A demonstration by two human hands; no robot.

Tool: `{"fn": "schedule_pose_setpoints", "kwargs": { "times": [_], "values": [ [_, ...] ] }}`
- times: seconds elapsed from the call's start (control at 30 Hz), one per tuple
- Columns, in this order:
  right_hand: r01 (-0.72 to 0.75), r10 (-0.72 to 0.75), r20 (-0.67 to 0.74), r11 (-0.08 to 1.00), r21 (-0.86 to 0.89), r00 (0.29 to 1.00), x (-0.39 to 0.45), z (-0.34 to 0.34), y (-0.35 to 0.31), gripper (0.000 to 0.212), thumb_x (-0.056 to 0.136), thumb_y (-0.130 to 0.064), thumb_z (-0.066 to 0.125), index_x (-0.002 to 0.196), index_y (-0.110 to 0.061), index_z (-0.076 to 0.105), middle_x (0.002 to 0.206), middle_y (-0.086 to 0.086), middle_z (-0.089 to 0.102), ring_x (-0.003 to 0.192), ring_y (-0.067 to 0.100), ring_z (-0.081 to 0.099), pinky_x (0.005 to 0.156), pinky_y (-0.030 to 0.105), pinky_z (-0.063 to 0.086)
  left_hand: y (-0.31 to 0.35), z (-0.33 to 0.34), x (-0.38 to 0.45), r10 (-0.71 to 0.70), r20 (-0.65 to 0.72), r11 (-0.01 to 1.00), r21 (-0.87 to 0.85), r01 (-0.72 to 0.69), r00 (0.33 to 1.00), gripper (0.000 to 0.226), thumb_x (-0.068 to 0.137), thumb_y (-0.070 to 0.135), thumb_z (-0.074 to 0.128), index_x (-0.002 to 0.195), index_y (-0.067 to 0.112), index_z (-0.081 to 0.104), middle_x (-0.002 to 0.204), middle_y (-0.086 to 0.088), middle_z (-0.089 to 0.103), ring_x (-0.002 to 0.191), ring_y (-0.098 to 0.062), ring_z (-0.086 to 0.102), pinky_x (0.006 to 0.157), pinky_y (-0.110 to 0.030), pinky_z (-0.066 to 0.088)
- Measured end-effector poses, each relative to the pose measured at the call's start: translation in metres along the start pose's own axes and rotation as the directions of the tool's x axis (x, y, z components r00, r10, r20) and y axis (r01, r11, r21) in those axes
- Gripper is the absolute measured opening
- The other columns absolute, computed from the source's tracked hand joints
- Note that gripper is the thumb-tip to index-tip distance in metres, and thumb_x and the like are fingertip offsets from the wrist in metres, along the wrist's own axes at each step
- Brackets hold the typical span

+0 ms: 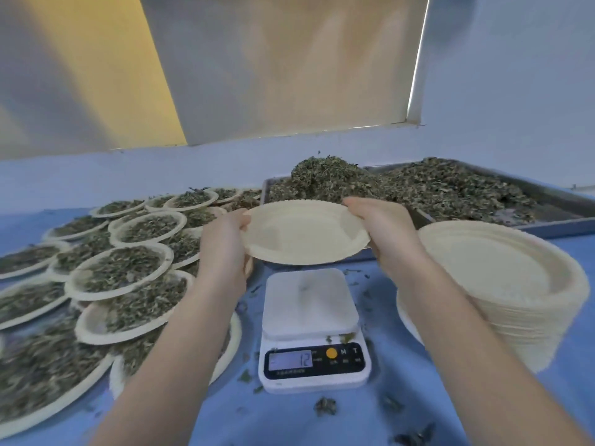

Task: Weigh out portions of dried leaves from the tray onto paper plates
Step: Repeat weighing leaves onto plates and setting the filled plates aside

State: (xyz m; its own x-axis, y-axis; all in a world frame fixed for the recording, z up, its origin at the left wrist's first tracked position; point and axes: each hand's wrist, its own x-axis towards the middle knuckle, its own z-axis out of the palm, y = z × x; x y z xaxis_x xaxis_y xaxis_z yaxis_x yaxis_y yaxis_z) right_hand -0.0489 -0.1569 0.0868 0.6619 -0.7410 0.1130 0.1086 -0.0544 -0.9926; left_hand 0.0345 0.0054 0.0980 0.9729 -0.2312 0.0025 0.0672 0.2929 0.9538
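Hands: left hand (225, 243) and right hand (383, 230) grip opposite rims of the empty paper plate (302, 235).
Plate: between hands, above the scale (310, 304).
Handling: probably light, bendable; hold it by the rim.

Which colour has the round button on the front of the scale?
Yellow-orange, on the scale's dark front panel; the round button shows in the head view.

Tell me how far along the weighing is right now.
Done: many filled plates overlap on the left. In hand: both the left hand and right hand hold an empty plate above the bare scale. Left: the tray still holds plenty of leaves, and a tall stack of empty plates waits on the right.
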Motion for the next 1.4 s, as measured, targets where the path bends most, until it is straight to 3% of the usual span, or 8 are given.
{"fn": "schedule_pose_setpoints", "kwargs": {
  "times": [0.07, 0.13, 0.2, 0.37, 0.5, 0.87, 1.17, 1.4],
  "values": [
    [-0.042, 0.042, 0.004, 0.991, 0.124, 0.999, -0.008, 0.004, 0.026, 0.028, 0.089, -0.019, 0.06, 0.112, -0.004, 0.068, 0.114, 0.018, 0.065, 0.102, 0.035, 0.062, 0.093, 0.056, 0.046, -0.02, -0.007, 0.004, 0.071, -0.034, 0.987, 0.149, -0.066, 0.997, 0.029, 0.092, 0.008, 0.046, 0.116, 0.013, 0.062, 0.112, -0.006, 0.061, 0.098, -0.023, 0.058, 0.081, -0.034, 0.046],
    [-0.065, 0.057, 0.053, 0.987, 0.145, 0.997, -0.012, 0.005, 0.05, 0.021, 0.093, -0.029, 0.057, 0.108, -0.022, 0.07, 0.111, -0.01, 0.068, 0.1, 0.011, 0.063, 0.1, 0.043, 0.045, -0.041, -0.01, 0.005, 0.126, -0.058, 0.948, 0.302, -0.103, 0.99, 0.038, 0.094, 0.012, 0.043, 0.128, 0.02, 0.057, 0.123, -0.002, 0.057, 0.113, -0.023, 0.053, 0.095, -0.039, 0.044],
    [-0.075, 0.067, 0.082, 0.992, 0.104, 0.994, -0.015, 0.003, 0.068, 0.035, 0.094, -0.038, 0.054, 0.127, -0.027, 0.059, 0.122, -0.019, 0.057, 0.115, 0.006, 0.051, 0.107, 0.036, 0.037, -0.061, -0.011, 0.005, 0.142, -0.059, 0.918, 0.382, -0.109, 0.988, 0.039, 0.095, 0.015, 0.039, 0.128, 0.024, 0.056, 0.123, 0.002, 0.056, 0.117, -0.023, 0.051, 0.101, -0.046, 0.042],
    [-0.105, 0.112, 0.09, 0.991, -0.08, 0.99, -0.016, -0.003, 0.092, 0.045, 0.094, -0.05, 0.046, 0.13, -0.025, 0.058, 0.126, -0.012, 0.059, 0.112, 0.005, 0.052, 0.084, 0.018, 0.037, -0.091, -0.013, 0.013, 0.055, -0.041, 0.913, 0.406, -0.034, 0.998, 0.04, 0.095, 0.015, 0.038, 0.13, 0.027, 0.053, 0.123, 0.003, 0.054, 0.114, -0.023, 0.049, 0.099, -0.039, 0.041],
    [-0.07, 0.091, 0.114, 0.981, -0.18, 0.989, -0.016, -0.004, 0.102, 0.051, 0.094, -0.056, 0.041, 0.134, -0.027, 0.055, 0.135, -0.013, 0.054, 0.125, 0.006, 0.047, 0.105, 0.028, 0.032, -0.103, -0.022, 0.015, 0.007, -0.028, 0.905, 0.426, 0.005, 1.0, 0.043, 0.096, 0.017, 0.038, 0.137, 0.025, 0.049, 0.142, 0.004, 0.046, 0.13, -0.02, 0.04, 0.107, -0.035, 0.033],
    [0.066, -0.056, 0.078, 0.988, -0.141, 0.995, -0.022, -0.013, 0.109, 0.056, 0.093, -0.059, 0.037, 0.146, -0.043, 0.027, 0.115, -0.048, 0.027, 0.119, -0.016, 0.025, 0.1, 0.019, 0.016, -0.106, -0.033, 0.003, -0.014, 0.062, 0.935, 0.354, -0.009, 0.998, 0.056, 0.093, 0.047, 0.047, 0.145, 0.043, 0.027, 0.148, 0.015, 0.035, 0.136, -0.016, 0.032, 0.102, -0.039, 0.029],
    [0.132, -0.113, 0.147, 0.983, -0.125, 0.983, -0.029, -0.008, 0.101, 0.076, 0.076, -0.071, 0.032, 0.146, -0.047, 0.019, 0.113, -0.053, 0.021, 0.12, -0.021, 0.018, 0.102, 0.019, 0.013, -0.102, -0.036, 0.004, 0.023, 0.047, 0.956, 0.292, -0.036, 0.999, 0.059, 0.09, 0.053, 0.048, 0.144, 0.049, 0.025, 0.15, 0.017, 0.03, 0.137, -0.014, 0.03, 0.109, -0.042, 0.028],
    [0.151, -0.13, 0.162, 0.98, -0.127, 0.978, -0.032, -0.008, 0.102, 0.077, 0.075, -0.073, 0.033, 0.146, -0.046, 0.019, 0.135, -0.037, 0.021, 0.126, -0.016, 0.019, 0.103, 0.021, 0.015, -0.102, -0.036, 0.002, 0.107, 0.071, 0.93, 0.345, -0.125, 0.992, 0.061, 0.091, 0.051, 0.048, 0.146, 0.045, 0.023, 0.149, 0.02, 0.03, 0.136, -0.009, 0.029, 0.105, -0.035, 0.028]
  ]
}}
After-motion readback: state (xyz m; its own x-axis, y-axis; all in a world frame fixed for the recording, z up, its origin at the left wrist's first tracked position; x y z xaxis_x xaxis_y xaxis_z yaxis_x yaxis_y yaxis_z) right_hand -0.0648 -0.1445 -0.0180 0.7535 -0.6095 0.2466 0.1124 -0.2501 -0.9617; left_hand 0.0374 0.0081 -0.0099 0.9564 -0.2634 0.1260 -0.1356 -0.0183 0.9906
